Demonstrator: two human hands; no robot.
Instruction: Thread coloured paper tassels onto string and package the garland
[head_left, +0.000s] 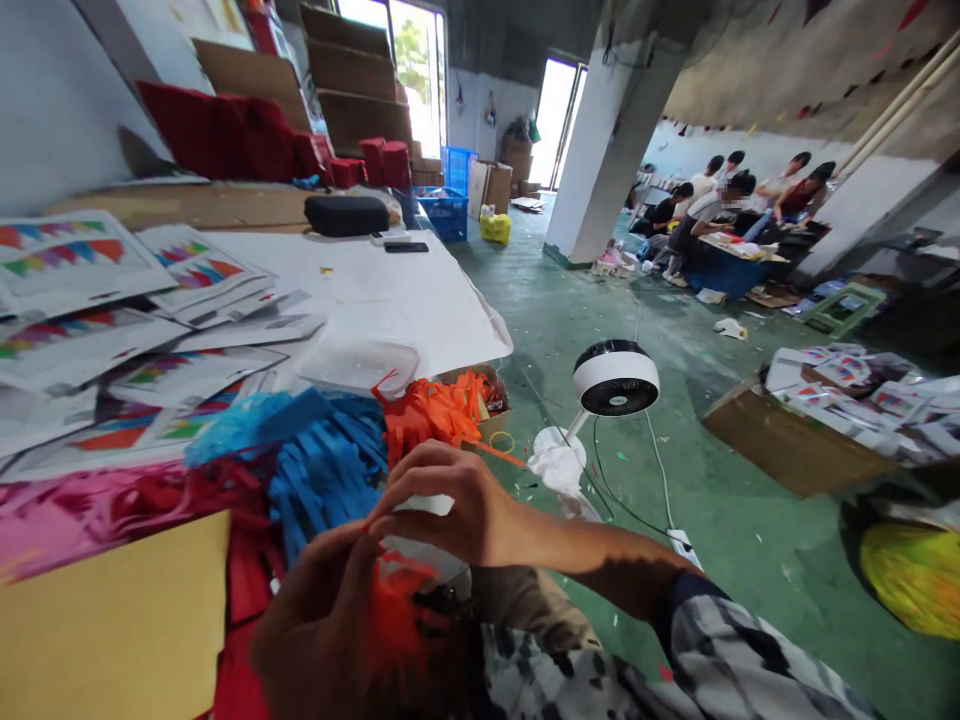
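My left hand (322, 620) and my right hand (450, 505) meet at the fingertips, low in the middle of the view. Both are closed in a pinch, and whatever sits between the fingertips is too small and hidden to make out. Just below them hangs a blurred bunch of orange-red strips (401, 610), partly covered by my left hand. Beyond my right hand lies a heap of orange strips (435, 410). Blue strips (322, 450) are piled to the left of it, with dark red strips (244, 520) and pink strips (90, 515) farther left.
Printed sheets with pennant pictures (60, 260) cover the table's left side. A clear plastic tray (360, 365) and a yellow board (112, 620) lie near the strips. A fan (616, 378) stands on the floor, cables around it. Right is a full carton (795, 440); several people work far off.
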